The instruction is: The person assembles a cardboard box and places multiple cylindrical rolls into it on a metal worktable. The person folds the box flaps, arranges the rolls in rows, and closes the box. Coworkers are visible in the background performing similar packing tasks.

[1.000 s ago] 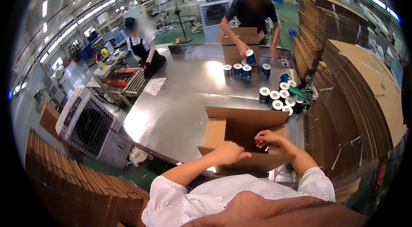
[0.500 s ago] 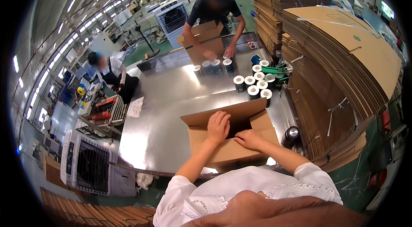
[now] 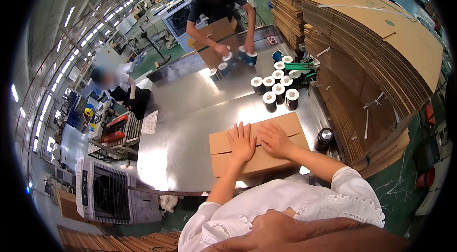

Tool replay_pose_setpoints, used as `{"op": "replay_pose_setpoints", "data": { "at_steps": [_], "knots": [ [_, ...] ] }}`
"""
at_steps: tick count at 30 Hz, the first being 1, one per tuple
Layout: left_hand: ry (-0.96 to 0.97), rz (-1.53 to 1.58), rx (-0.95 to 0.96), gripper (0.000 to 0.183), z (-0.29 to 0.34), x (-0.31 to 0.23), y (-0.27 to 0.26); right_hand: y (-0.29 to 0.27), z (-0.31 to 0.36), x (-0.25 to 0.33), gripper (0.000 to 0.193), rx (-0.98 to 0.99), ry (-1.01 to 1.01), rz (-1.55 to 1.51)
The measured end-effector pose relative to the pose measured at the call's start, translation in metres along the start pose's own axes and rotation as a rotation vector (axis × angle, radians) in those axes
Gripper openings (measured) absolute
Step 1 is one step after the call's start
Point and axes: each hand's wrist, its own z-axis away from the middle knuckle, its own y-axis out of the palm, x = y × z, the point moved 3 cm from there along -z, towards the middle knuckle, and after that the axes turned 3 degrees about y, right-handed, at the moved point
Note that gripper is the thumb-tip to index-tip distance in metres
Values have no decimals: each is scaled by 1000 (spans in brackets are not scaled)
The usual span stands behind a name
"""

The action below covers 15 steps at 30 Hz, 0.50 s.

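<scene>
A brown cardboard box (image 3: 259,162) sits on the metal table right in front of me, its top flaps folded down. On the flaps, left of the middle, my left hand (image 3: 242,143) lies flat with its fingers spread. My right hand (image 3: 275,140) rests beside it, palm down and fingers stretched out, near the line where the flaps meet. Neither hand holds anything. What is inside the box is hidden. Beyond the box stands a group of dark spools (image 3: 270,102) with white round tops.
A dark flask (image 3: 324,139) stands right of the box on the metal table (image 3: 181,142). Across it, a co-worker handles more spools beside another carton (image 3: 221,30). Tall stacks of flat cardboard (image 3: 362,71) rise at the right. A second person sits at the left.
The box's raised far flap has been folded down, and the opening is covered. My hands have flattened onto the top. Across the table, the co-worker's hands have moved among the spools.
</scene>
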Motion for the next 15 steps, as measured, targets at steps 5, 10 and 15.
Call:
{"op": "replay_pose_setpoints", "data": {
  "at_steps": [5, 10, 15],
  "knots": [
    [46, 46, -15, 60, -1, 6, -3, 41, -15, -49, 35, 478, 504, 149],
    [97, 56, -54, 52, -4, 12, -17, 68, -8, -60, 50, 400, 615, 134],
    [53, 45, -182, 41, -8, -1, -13, 70, -8, -76, 49, 447, 617, 8]
  ]
}}
